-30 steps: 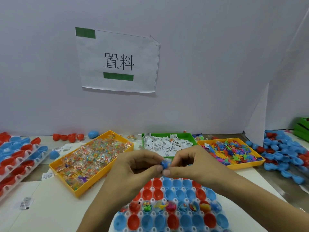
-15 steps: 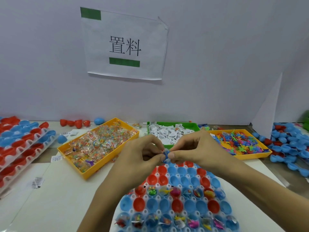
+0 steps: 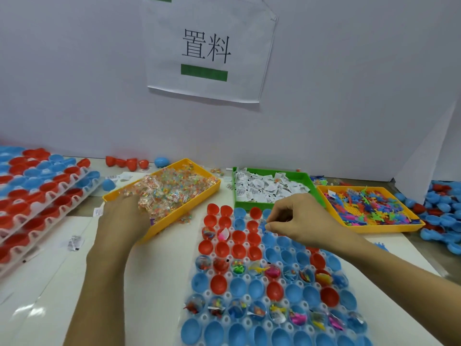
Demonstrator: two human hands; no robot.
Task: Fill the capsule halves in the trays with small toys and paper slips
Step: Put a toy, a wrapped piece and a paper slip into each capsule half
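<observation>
White partition wall behind table (image 3: 62,283). Capsule tray (image 3: 249,320) at near edge, centre; some rows filled, far rows bare. Hands, joined on blue toy a second ago, now apart: right hand (image 3: 303,222) pinches toy (image 3: 264,224) over far cup; left hand (image 3: 124,218) reaches into yellow packet bin (image 3: 212,189), grip unclear. Next fill starting.

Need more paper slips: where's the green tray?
Head view, centre-right at the back: the green tray sits between two yellow trays, behind the right hand.
</observation>
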